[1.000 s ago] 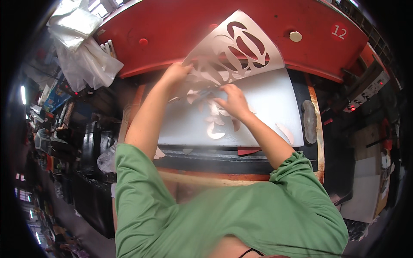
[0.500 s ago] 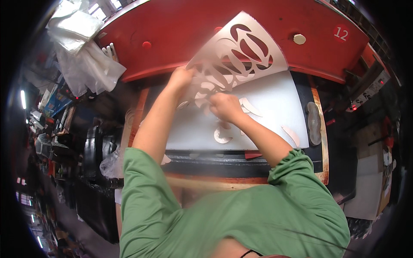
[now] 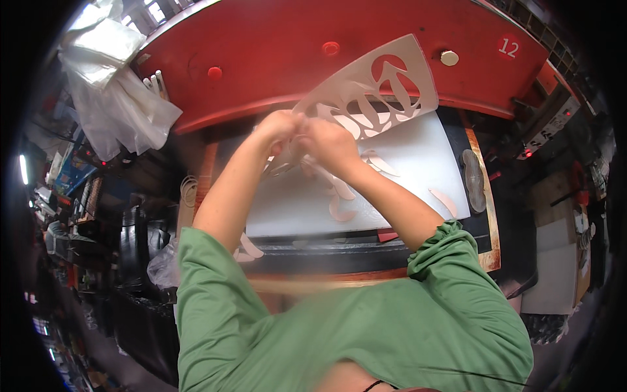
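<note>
At the centre of the head view, both hands are brought together over the white cutting board (image 3: 418, 163). The left hand (image 3: 279, 127) and the right hand (image 3: 330, 142) are seen pinching the lower edge of the perforated white sheet (image 3: 385, 88), which is raised and tilted toward one o'clock against the red press head (image 3: 274, 59). Compared with half a second ago, the hands are closed up until they touch, and the sheet is lifted further off the board; the leftover web is judged to be in the course of being stripped away from its cut pieces. Several curved white cut-outs (image 3: 339, 202) are left lying on the board at about five o'clock from the hands. A stack of oval pieces (image 3: 471, 179) is noted at the board's three o'clock edge, and clear plastic bags (image 3: 111, 85) hang at ten o'clock.
</note>
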`<state>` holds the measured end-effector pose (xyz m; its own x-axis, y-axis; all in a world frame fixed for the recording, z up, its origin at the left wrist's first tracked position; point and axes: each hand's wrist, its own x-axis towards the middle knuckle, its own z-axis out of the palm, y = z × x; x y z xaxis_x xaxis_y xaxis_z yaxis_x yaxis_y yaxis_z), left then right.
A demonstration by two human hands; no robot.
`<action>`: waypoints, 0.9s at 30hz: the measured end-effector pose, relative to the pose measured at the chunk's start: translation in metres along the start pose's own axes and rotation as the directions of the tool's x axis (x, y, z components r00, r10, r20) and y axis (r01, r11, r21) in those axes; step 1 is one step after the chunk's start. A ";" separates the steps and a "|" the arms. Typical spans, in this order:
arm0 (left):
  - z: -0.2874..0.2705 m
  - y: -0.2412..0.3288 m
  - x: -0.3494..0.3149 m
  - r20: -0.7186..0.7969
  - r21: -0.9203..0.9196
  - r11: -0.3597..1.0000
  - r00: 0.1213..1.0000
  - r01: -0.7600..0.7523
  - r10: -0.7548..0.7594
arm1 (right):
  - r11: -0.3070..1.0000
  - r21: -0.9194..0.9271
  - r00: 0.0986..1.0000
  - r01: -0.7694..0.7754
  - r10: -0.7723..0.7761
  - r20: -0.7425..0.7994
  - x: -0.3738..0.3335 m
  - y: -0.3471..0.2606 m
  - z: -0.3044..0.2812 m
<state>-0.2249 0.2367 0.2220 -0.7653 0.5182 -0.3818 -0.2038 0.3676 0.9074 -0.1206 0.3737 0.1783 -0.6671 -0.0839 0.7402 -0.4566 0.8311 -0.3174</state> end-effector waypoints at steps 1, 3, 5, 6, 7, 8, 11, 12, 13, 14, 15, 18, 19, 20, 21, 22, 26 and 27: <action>0.001 -0.001 0.000 -0.033 -0.044 0.999 0.999 0.021 -0.023 | 0.999 0.027 1.000 -0.027 0.027 0.016 -0.002 -0.001 -0.002; 0.002 -0.001 -0.003 -0.107 -0.033 0.999 0.993 -0.043 0.039 | 0.998 0.060 1.000 0.000 -0.001 0.022 -0.010 -0.004 -0.010; 0.000 0.003 -0.008 -0.159 -0.011 0.998 0.985 -0.068 0.066 | 0.991 0.075 0.994 0.112 -0.112 -0.005 -0.026 -0.005 -0.025; -0.001 0.006 -0.010 -0.177 -0.015 0.998 0.983 -0.059 0.055 | 0.990 0.075 0.993 0.121 -0.122 0.008 -0.037 -0.003 -0.035; -0.002 0.008 -0.013 -0.184 -0.021 0.998 0.981 -0.067 0.062 | 0.997 0.046 0.997 0.062 -0.064 0.037 -0.050 -0.001 -0.043; -0.003 0.010 -0.015 -0.189 -0.022 0.997 0.980 -0.070 0.064 | 1.000 0.013 0.997 0.006 -0.007 0.072 -0.065 0.004 -0.051; 0.001 0.015 -0.018 -0.213 -0.058 0.996 0.976 -0.068 0.054 | 0.989 -0.062 0.953 -0.134 0.146 0.266 -0.107 0.037 -0.074; 0.003 0.015 -0.020 -0.208 -0.052 0.995 0.976 -0.082 0.070 | 0.980 -0.082 0.921 -0.181 0.198 0.336 -0.122 0.049 -0.083; 0.005 0.016 -0.022 -0.203 -0.047 0.993 0.975 -0.106 0.095 | 0.966 -0.144 0.914 -0.213 0.250 0.320 -0.138 0.061 -0.097; 0.007 0.017 -0.023 -0.214 -0.019 0.994 0.971 -0.112 0.105 | 0.948 -0.206 0.906 -0.241 0.296 0.302 -0.153 0.073 -0.113; 0.008 0.018 -0.025 -0.207 0.008 0.993 0.971 -0.117 0.116 | 0.940 -0.247 0.918 -0.237 0.299 0.258 -0.168 0.084 -0.131; 0.013 0.024 -0.025 -0.240 -0.006 0.996 0.967 -0.094 0.090 | 0.826 -0.445 0.886 -0.345 0.443 0.136 -0.212 0.109 -0.185; 0.015 0.025 -0.025 -0.261 -0.024 0.995 0.961 -0.098 0.088 | 0.776 -0.486 0.853 -0.402 0.510 0.110 -0.227 0.113 -0.200; 0.017 0.026 -0.025 -0.248 0.005 0.994 0.963 -0.106 0.104 | 0.736 -0.498 0.822 -0.458 0.564 0.078 -0.238 0.117 -0.209; 0.019 0.026 -0.025 -0.254 0.040 0.993 0.960 -0.114 0.120 | 0.765 -0.481 0.856 -0.428 0.513 0.055 -0.246 0.121 -0.216; 0.022 0.027 -0.024 -0.228 0.048 0.991 0.965 -0.122 0.130 | 0.779 -0.466 0.868 -0.420 0.494 0.044 -0.252 0.124 -0.220; 0.034 0.030 -0.023 -0.248 0.079 0.990 0.960 -0.117 0.133 | 0.839 -0.370 0.899 -0.399 0.438 0.024 -0.258 0.127 -0.215; 0.037 0.032 -0.023 -0.264 0.086 0.990 0.955 -0.114 0.133 | 0.852 -0.333 0.898 -0.404 0.440 0.035 -0.256 0.128 -0.212</action>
<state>-0.1913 0.2649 0.2534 -0.9196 0.3395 -0.1979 -0.0621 0.3717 0.9263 0.1172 0.6181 0.0740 -0.8202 0.2706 0.5040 0.0767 0.9251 -0.3719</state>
